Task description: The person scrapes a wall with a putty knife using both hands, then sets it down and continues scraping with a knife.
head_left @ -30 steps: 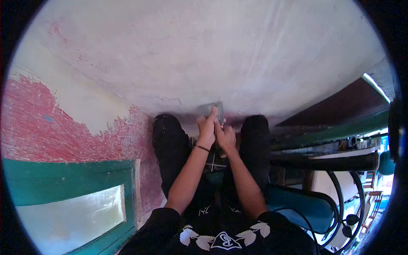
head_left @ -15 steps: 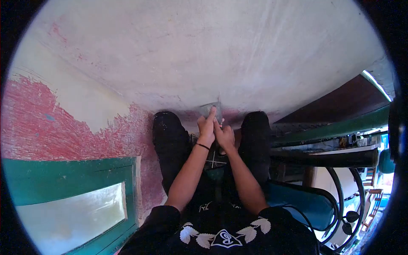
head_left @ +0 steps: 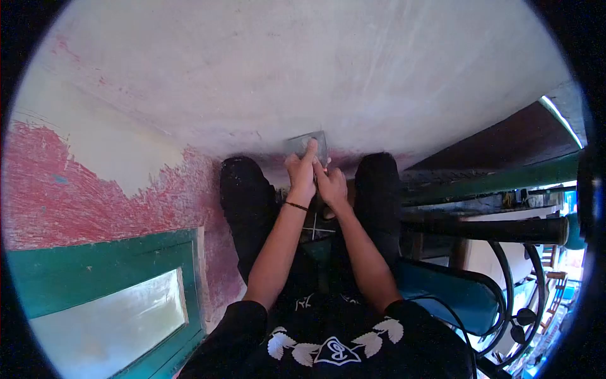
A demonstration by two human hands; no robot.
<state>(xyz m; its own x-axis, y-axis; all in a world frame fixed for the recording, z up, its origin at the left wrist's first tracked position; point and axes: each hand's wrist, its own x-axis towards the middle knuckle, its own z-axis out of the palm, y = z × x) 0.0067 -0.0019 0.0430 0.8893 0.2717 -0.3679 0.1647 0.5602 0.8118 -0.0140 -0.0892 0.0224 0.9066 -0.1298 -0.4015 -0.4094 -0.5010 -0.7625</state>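
Note:
A flat grey metal scraper [head_left: 320, 146] with a broad, squarish blade lies against the low part of the pale wall [head_left: 303, 69]. My left hand [head_left: 302, 172] is closed on it, the thumb stretched up along the blade. Just to its right, my right hand [head_left: 332, 186] is also closed around the scraper's lower part, its fingers touching the left hand. The handle is mostly hidden by both hands. My knees, in black trousers, stand on either side.
Scraped red paint [head_left: 95, 196] covers the lower left wall, above a green frame [head_left: 113, 268] with a light panel. Close on my right is a blue-seated chair [head_left: 448, 300] with black curved metal. A dark brown panel [head_left: 499, 148] and a green bar [head_left: 499, 175] reach toward the wall.
Both hands and the scraper have shifted a little up in view, and more of the blade now shows. The camera has tilted slightly. Both hands keep their hold.

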